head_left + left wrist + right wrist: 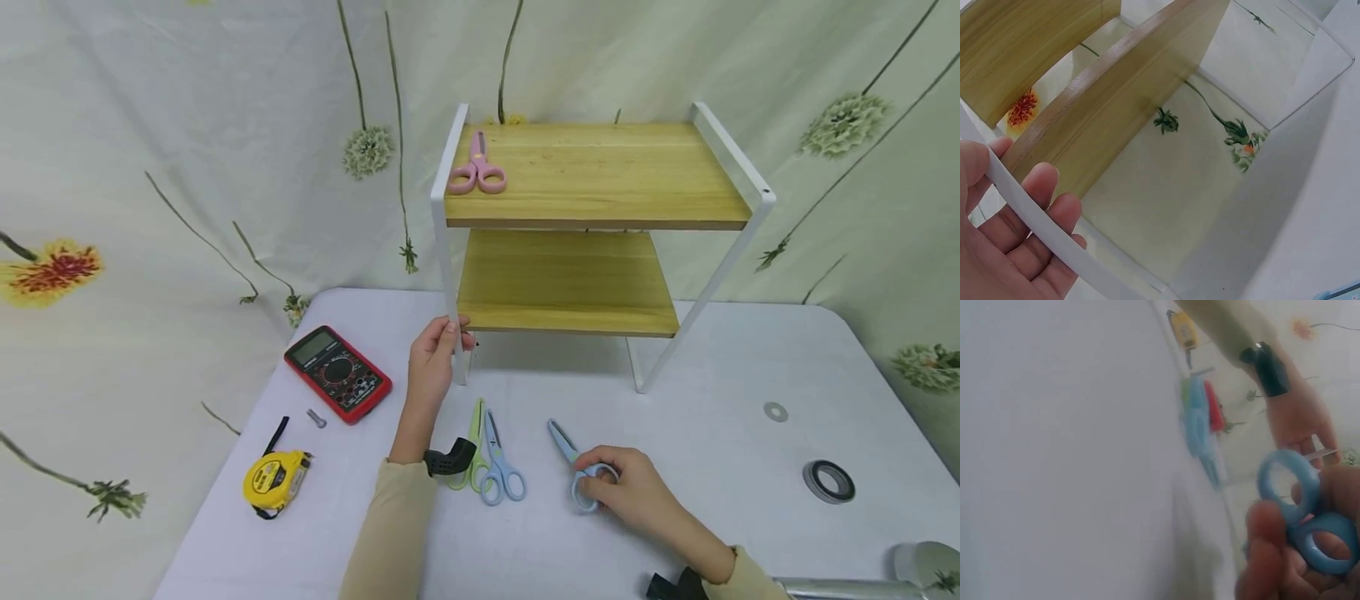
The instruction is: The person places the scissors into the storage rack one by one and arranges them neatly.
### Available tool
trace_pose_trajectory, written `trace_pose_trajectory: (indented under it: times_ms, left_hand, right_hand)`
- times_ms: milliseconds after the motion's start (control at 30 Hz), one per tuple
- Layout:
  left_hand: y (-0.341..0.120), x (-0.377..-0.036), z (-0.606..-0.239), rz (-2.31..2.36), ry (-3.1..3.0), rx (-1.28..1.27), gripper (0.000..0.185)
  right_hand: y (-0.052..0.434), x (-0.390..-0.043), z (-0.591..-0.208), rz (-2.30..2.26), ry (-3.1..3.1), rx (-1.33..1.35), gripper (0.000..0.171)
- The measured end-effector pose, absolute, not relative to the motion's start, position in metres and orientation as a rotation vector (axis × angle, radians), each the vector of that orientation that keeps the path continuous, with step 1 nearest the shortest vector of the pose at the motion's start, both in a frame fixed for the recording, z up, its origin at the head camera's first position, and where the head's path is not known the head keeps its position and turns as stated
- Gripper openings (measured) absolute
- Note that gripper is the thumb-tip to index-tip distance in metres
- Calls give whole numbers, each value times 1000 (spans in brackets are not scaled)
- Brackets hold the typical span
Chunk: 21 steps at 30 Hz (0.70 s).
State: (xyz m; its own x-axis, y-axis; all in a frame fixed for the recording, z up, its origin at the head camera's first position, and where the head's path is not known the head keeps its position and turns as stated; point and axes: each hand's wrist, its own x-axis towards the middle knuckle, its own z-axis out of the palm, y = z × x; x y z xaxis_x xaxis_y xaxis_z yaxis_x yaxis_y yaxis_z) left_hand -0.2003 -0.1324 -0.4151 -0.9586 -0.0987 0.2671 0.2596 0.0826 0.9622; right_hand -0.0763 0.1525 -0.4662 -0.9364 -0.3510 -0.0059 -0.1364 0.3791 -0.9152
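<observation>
Blue scissors (pixel 583 477) are held by the handle loops in my right hand (pixel 626 486), blades pointing away to the upper left. In the right wrist view, the two blue loops (pixel 1332 545) show between thumb and fingers. My left hand (pixel 432 358) grips the white left front leg of a two-tier shelf (pixel 607 183), just by its lower board. In the left wrist view the fingers (pixel 1040 187) curl round that white strip. Pink scissors (pixel 477 167) lie on the top board at its left end. Between my arms, a second pair of blue scissors (pixel 498 467) lies beside green scissors (pixel 476 442), partly hidden by the left wrist strap.
Left on the white table are a red multimeter (pixel 337 373), a bolt (pixel 317 418) and a yellow tape measure (pixel 277 480). To the right lie a washer (pixel 776 412) and a roll of dark tape (pixel 828 482). A metal-shafted tool (pixel 847 588) is at the lower right edge.
</observation>
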Motion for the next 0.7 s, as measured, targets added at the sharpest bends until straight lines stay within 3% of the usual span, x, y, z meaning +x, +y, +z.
trace_pose_trajectory:
  times_ms: [100,200,400,567,700]
  left_hand:
    - [-131,-200,-416,-1955,-2099,-156,29]
    - [-130,-200,-417,-1957,-2092,-153,28]
    - [-130,-200,-417,-1947,-2081,-157,28]
    - [-130,-200,-417,-1945,-2101,-160,29]
    - [-130,-201,-418,-1942,-2112,-140,29]
  right_hand:
    - [158,-79,-450,-1816,2275,-507,22]
    - [166,-83,-425,-1980,2138,-746,26]
    - [183,-91,-355,-2017,2113,-1287,58]
    - [179,-109,-285,-2009,2217,-1565,41]
    - [160,-141,-234,-1965,2580,-1362,35]
